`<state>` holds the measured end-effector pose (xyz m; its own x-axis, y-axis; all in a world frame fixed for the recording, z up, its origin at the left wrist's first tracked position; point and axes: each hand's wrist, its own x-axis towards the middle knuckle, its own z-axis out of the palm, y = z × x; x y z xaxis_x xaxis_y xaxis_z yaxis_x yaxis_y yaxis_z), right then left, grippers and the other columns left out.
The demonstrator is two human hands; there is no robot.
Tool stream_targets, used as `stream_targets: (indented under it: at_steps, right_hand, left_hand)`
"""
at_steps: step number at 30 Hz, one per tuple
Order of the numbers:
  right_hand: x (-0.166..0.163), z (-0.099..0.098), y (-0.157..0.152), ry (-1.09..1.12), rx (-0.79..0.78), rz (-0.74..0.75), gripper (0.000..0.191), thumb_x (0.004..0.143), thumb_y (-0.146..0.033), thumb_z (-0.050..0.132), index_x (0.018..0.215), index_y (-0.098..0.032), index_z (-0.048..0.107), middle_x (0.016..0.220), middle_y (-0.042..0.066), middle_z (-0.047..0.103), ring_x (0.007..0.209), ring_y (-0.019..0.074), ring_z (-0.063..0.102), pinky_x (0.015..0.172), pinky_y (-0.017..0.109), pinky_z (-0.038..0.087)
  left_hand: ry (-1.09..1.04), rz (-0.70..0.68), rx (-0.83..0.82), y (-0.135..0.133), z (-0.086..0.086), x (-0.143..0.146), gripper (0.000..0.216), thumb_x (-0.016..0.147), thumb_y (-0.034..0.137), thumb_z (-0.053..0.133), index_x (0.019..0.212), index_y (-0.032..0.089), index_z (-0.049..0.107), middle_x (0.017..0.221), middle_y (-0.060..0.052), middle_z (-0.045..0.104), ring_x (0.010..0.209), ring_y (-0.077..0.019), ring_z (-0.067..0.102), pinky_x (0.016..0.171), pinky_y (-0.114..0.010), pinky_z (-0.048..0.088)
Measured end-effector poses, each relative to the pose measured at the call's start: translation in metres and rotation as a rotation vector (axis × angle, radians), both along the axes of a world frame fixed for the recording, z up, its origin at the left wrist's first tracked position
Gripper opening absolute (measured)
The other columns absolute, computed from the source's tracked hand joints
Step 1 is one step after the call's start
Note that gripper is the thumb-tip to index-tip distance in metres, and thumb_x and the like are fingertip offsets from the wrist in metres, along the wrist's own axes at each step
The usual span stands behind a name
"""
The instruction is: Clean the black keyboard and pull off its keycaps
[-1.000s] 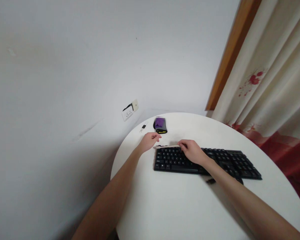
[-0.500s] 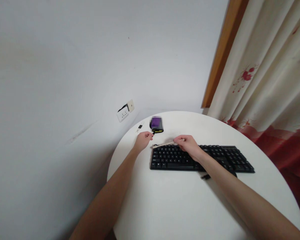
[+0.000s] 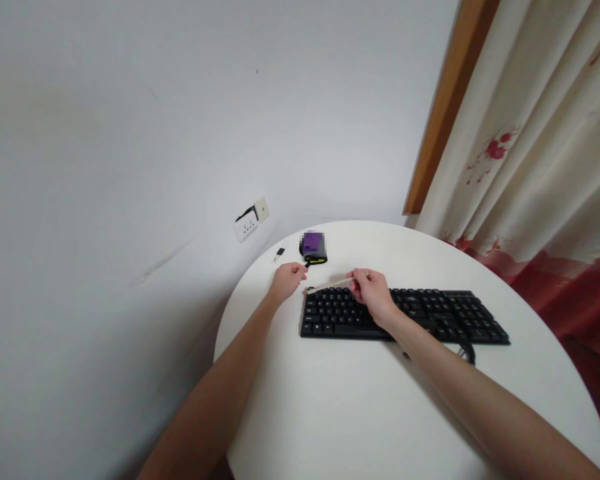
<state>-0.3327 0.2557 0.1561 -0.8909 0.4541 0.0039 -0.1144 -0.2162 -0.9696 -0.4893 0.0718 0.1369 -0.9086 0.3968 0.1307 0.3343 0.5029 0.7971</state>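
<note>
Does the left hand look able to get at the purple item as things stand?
Likely yes: the left hand is just in front of the purple item, and nothing visible blocks the way.

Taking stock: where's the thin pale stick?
Head view, right of centre: right hand holds the pale stick, tip by the left end of the black rectangular keyboard.

Plenty of room on the near side: bare white tabletop point(image 3: 330, 400) opens wide between the forearms! Far right, another lane runs behind the keyboard point(image 3: 460, 317). But the left hand point(image 3: 287, 281) crowds the left mouth of the gap between keyboard and purple item point(image 3: 314, 244), a pale stick point(image 3: 335, 285) crosses the keyboard's far-left keys, and the right forearm point(image 3: 455, 380) bars the near-right approach.
</note>
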Motion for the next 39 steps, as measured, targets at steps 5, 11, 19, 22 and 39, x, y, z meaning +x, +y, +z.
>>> stream_targets:
  at_steps: [5,11,19,22,39]
  right_hand:
    - [-0.001,-0.003,-0.009,0.016,0.025,0.035,0.032,0.079,-0.045,0.066,0.081,-0.013,0.065,0.055,0.0,0.06,0.041,0.0086,0.045,0.035,0.02,0.033]
    - [0.0,-0.004,-0.008,-0.036,0.02,0.018,0.023,0.081,-0.036,0.064,0.079,-0.013,0.064,0.057,0.002,0.063,0.041,0.0099,0.051,0.036,0.021,0.039]
    - [0.001,-0.005,0.01,-0.115,0.008,-0.082,0.015,0.08,-0.028,0.062,0.072,-0.015,0.061,0.053,0.002,0.061,0.038,0.0106,0.049,0.033,0.021,0.033]
    - [0.001,-0.006,0.012,-0.125,0.0,-0.073,0.016,0.08,-0.029,0.064,0.071,-0.016,0.061,0.053,0.003,0.061,0.039,0.0109,0.049,0.033,0.022,0.034]
    - [0.028,-0.006,0.041,-0.146,0.085,-0.145,0.016,0.079,-0.028,0.062,0.072,-0.014,0.063,0.054,0.004,0.063,0.039,0.0104,0.049,0.033,0.021,0.034]
  left_hand:
    - [-0.019,0.027,-0.013,0.001,-0.002,0.001,0.025,0.083,0.027,0.051,0.088,0.014,0.073,0.074,-0.005,0.072,0.059,-0.0129,0.059,0.058,-0.023,0.044]
    - [-0.015,0.043,-0.023,-0.002,-0.004,-0.001,0.026,0.082,0.024,0.05,0.088,0.014,0.073,0.076,-0.004,0.072,0.056,-0.012,0.056,0.056,-0.022,0.041]
    - [-0.017,0.02,-0.037,-0.004,-0.003,0.0,0.028,0.082,0.028,0.051,0.09,0.014,0.074,0.076,-0.005,0.073,0.054,-0.0122,0.052,0.054,-0.024,0.037]
    - [-0.016,0.012,-0.038,-0.003,-0.002,0.0,0.027,0.082,0.028,0.051,0.089,0.015,0.074,0.076,-0.004,0.073,0.053,-0.0116,0.051,0.054,-0.024,0.037]
    - [-0.478,-0.328,0.004,0.007,0.005,0.022,0.056,0.091,0.061,0.046,0.085,0.009,0.068,0.054,-0.004,0.063,0.042,-0.0109,0.051,0.045,-0.024,0.032]
